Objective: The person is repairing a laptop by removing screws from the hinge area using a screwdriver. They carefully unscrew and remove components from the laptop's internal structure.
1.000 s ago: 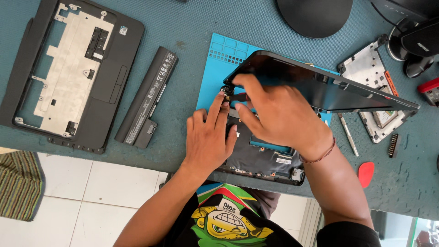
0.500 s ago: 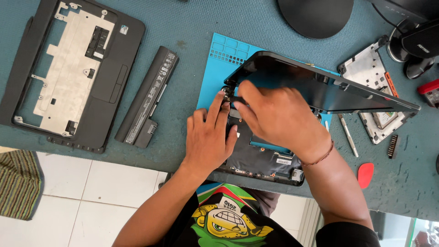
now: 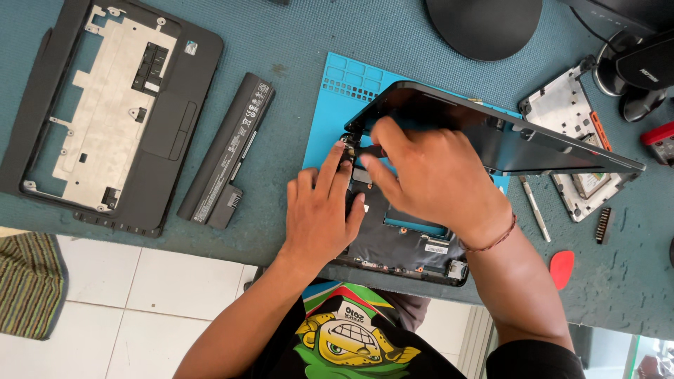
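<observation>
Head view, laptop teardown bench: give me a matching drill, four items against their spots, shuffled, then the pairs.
Items:
1. long black battery
2. palm-rest frame
3. red pick
4. blue work mat

Spots:
A. far left of the bench
B. under the opened laptop
C. near the bench's front edge, past the right hand
D. between the frame and the mat, beside the left hand

Pairs: 1-D, 2-A, 3-C, 4-B

Black graphic tee (image 3: 351, 337); cord bracelet (image 3: 491, 242) (right wrist (image 3: 495, 231)).
</observation>
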